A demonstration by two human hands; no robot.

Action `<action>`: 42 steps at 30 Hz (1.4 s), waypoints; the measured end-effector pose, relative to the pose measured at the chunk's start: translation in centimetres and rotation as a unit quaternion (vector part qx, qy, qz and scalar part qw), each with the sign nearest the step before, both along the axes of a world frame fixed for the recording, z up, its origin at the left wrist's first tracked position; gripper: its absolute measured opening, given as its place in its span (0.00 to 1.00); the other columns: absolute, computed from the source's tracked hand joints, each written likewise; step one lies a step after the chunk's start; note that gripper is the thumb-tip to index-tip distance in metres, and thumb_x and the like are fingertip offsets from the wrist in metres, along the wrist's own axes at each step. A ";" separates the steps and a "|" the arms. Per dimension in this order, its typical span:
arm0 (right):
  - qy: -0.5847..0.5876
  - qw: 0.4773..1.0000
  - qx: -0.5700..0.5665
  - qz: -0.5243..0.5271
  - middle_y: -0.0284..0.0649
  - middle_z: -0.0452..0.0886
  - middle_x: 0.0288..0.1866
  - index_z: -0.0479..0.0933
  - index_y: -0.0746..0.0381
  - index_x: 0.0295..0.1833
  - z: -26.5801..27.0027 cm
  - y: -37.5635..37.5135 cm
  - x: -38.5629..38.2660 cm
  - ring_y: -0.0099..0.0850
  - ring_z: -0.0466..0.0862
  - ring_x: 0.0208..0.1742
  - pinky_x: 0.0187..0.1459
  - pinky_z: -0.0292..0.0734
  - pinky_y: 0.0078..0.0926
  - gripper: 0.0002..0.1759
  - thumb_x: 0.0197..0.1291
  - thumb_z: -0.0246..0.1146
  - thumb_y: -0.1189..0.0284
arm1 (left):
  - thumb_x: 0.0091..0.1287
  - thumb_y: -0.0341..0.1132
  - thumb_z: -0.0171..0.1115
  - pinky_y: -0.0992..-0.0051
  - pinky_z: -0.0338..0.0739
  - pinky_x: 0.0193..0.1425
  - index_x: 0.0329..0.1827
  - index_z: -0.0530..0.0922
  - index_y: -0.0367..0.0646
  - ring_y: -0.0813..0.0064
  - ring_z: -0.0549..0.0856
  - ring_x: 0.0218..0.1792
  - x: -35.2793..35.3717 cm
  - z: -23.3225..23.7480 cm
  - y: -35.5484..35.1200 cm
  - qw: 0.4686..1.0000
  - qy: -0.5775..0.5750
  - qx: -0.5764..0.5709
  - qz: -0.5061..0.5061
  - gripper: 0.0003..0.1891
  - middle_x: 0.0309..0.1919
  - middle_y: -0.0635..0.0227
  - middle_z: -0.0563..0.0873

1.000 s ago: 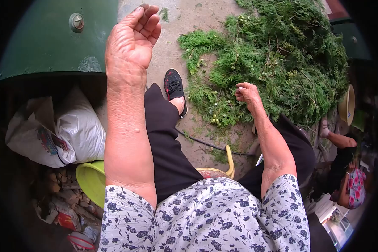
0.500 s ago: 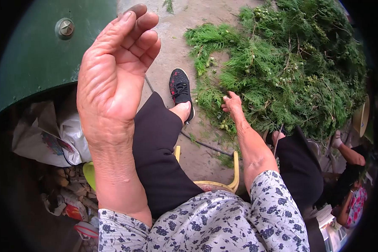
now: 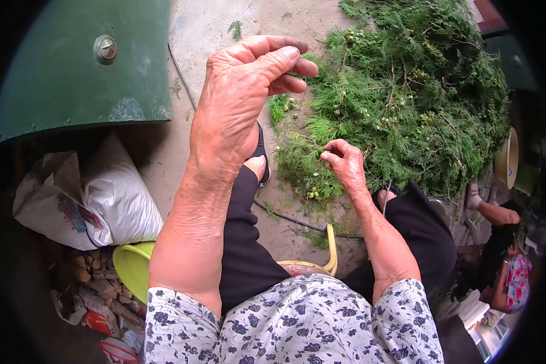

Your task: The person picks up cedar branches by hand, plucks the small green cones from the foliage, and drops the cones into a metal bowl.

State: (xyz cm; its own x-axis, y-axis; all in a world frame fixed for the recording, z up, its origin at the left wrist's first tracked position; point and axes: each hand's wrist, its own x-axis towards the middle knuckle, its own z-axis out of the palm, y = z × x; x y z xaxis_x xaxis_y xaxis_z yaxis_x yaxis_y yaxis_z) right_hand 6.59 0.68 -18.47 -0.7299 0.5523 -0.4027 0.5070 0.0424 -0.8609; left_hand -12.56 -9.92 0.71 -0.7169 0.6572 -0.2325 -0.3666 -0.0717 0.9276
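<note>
Evidently, in the head view, the pile of green branches covers the far right of the ground, and its near left fringe comes right up to the right hand. That hand's thumb and forefinger almost meet at the fringe; whether they are clamped on a sprig I cannot tell. The left hand is raised nearer the camera, left of the pile, its thumb tip laid against the forefinger and the other fingers curled; whether something thin sits between them, I cannot tell either. Because the stems lie tangled, a tug on one sprig could drag its neighbours along or snap it short, and a light fingertip hold might let it slip. Bare fingers could also be scratched by woody ends hidden in the leaves. A dark cord crosses the floor between the legs, near the shoe, so a shifted foot might snag on it. Another person's leg is near the pile's right side, where a springing branch could strike it.
</note>
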 end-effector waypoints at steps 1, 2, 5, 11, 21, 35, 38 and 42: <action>0.003 1.000 0.009 -0.002 0.30 0.77 0.24 0.76 0.67 0.35 2.3 0.2 0.2 0.16 0.74 0.24 0.22 0.70 0.16 0.05 0.50 0.64 0.80 | 0.64 0.30 0.57 0.81 0.76 0.41 0.45 0.79 0.34 0.81 0.81 0.30 0.4 -0.2 0.3 0.997 0.042 -0.028 -0.051 0.10 0.33 0.63 0.85; 0.020 1.000 0.010 -0.002 0.31 0.77 0.23 0.76 0.67 0.34 4.4 0.4 0.5 0.17 0.74 0.23 0.24 0.70 0.17 0.06 0.49 0.64 0.79 | 0.64 0.30 0.57 0.80 0.76 0.39 0.43 0.80 0.34 0.81 0.81 0.30 0.9 -0.3 0.7 0.991 0.097 -0.044 -0.080 0.10 0.33 0.63 0.85; 0.037 0.998 -0.040 -0.018 0.30 0.76 0.23 0.76 0.67 0.34 10.5 1.0 1.2 0.16 0.72 0.22 0.24 0.69 0.16 0.05 0.51 0.63 0.79 | 0.60 0.26 0.55 0.77 0.77 0.44 0.43 0.80 0.34 0.76 0.83 0.35 1.8 -1.9 2.0 0.940 0.257 -0.098 -0.200 0.10 0.35 0.62 0.85; 0.135 0.987 -0.063 -0.055 0.31 0.77 0.28 0.75 0.65 0.42 17.8 4.8 1.6 0.17 0.76 0.26 0.26 0.70 0.13 0.09 0.55 0.62 0.77 | 0.59 0.25 0.54 0.74 0.75 0.52 0.46 0.79 0.36 0.74 0.82 0.44 4.3 -2.0 4.5 0.889 0.333 -0.135 -0.284 0.12 0.40 0.64 0.85; 0.172 0.910 -0.328 -0.187 0.30 0.71 0.24 0.73 0.61 0.36 5.6 7.9 1.2 0.21 0.72 0.20 0.19 0.67 0.17 0.11 0.60 0.61 0.65 | 0.62 0.30 0.58 0.82 0.75 0.41 0.45 0.80 0.37 0.81 0.83 0.34 1.9 -0.4 4.0 0.989 0.114 -0.034 -0.082 0.10 0.35 0.66 0.86; -0.021 0.985 -0.147 -0.088 0.40 0.78 0.29 0.74 0.71 0.42 -14.1 1.6 -9.3 0.27 0.80 0.21 0.20 0.79 0.22 0.09 0.55 0.58 0.82 | 0.65 0.28 0.56 0.79 0.75 0.44 0.51 0.73 0.33 0.77 0.81 0.34 -1.6 0.9 -2.4 0.988 -0.098 -0.018 0.116 0.13 0.36 0.63 0.82; -0.035 0.997 -0.027 -0.062 0.41 0.78 0.28 0.75 0.70 0.42 -19.3 1.0 -10.7 0.26 0.79 0.19 0.17 0.77 0.22 0.09 0.52 0.60 0.82 | 0.65 0.27 0.54 0.79 0.74 0.42 0.53 0.72 0.32 0.76 0.79 0.32 -1.8 1.3 -3.1 0.983 -0.115 -0.027 0.140 0.14 0.35 0.63 0.81; -0.031 0.978 0.204 0.029 0.49 0.77 0.29 0.75 0.67 0.39 -23.7 0.4 -11.6 0.40 0.80 0.27 0.27 0.75 0.36 0.13 0.46 0.65 0.79 | 0.65 0.29 0.55 0.76 0.66 0.33 0.53 0.72 0.34 0.76 0.75 0.28 -1.7 0.7 -3.9 0.986 -0.095 -0.024 0.136 0.14 0.31 0.62 0.80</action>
State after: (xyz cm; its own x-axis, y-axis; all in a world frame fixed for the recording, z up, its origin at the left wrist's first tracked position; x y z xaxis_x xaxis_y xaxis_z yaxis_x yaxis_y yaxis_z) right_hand -5.01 1.03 -42.12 -0.7462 0.6342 -0.2026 0.5446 0.4063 -0.7337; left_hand -14.29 -13.79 1.41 -0.8058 0.4316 -0.4055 -0.5069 -0.1485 0.8491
